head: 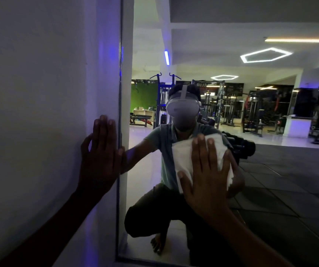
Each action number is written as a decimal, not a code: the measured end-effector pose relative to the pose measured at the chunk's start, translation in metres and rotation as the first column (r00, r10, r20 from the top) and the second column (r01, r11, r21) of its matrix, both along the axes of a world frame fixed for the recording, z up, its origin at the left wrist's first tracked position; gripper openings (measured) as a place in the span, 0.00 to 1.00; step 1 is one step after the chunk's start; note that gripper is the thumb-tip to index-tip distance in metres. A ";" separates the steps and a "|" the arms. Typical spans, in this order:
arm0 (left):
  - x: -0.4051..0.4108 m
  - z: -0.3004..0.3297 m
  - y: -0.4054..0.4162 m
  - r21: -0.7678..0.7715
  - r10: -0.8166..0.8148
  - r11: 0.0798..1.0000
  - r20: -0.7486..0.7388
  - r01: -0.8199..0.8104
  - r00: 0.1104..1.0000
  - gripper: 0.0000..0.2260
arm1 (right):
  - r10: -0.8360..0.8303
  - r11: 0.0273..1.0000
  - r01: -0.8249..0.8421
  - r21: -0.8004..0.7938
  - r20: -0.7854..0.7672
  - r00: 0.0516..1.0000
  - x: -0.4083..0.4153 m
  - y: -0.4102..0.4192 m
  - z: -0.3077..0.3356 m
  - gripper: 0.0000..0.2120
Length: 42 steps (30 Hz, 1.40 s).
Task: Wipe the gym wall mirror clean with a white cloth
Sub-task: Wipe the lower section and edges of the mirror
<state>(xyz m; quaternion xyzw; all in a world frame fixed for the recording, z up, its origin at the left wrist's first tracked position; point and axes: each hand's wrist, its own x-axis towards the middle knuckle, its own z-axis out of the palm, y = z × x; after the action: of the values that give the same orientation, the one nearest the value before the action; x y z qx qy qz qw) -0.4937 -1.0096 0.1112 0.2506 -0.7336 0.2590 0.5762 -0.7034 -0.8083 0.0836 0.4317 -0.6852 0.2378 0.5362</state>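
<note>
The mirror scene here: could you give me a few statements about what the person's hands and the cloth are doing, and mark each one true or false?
1. The right hand presses the white cloth flat against the mirror. True.
2. The left hand is holding a spray bottle. False: it holds nothing and rests with straight fingers on the white wall beside the mirror's edge.
3. The cloth is crumpled in a closed fist. False: the right hand's fingers are spread straight over it.
4. The mirror reflects gym machines and hexagon ceiling lights. True.
5. The reflection shows the person standing upright. False: the reflection shows a crouching person.
</note>
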 end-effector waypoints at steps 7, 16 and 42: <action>0.000 -0.008 -0.008 0.025 -0.088 0.996 -0.038 0.089 0.995 0.29 | -0.091 0.972 0.118 -0.201 0.140 0.986 0.008 -0.021 0.071 0.39; 0.012 -0.007 -0.021 0.040 -0.125 0.992 0.060 0.123 0.990 0.31 | -0.101 0.968 0.113 -0.224 0.061 0.993 0.033 -0.063 0.106 0.37; 0.001 0.142 -0.040 -0.066 -0.166 0.984 -0.034 0.164 0.985 0.31 | 0.029 0.996 -0.046 -0.079 -0.202 0.979 0.079 -0.107 0.197 0.33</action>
<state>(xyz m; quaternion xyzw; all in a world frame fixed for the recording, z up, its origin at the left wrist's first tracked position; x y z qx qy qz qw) -0.4925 -1.0496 0.2527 0.1758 -0.7318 0.2283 0.6176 -0.6248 -0.9150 0.2807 0.4435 -0.6090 0.2317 0.6154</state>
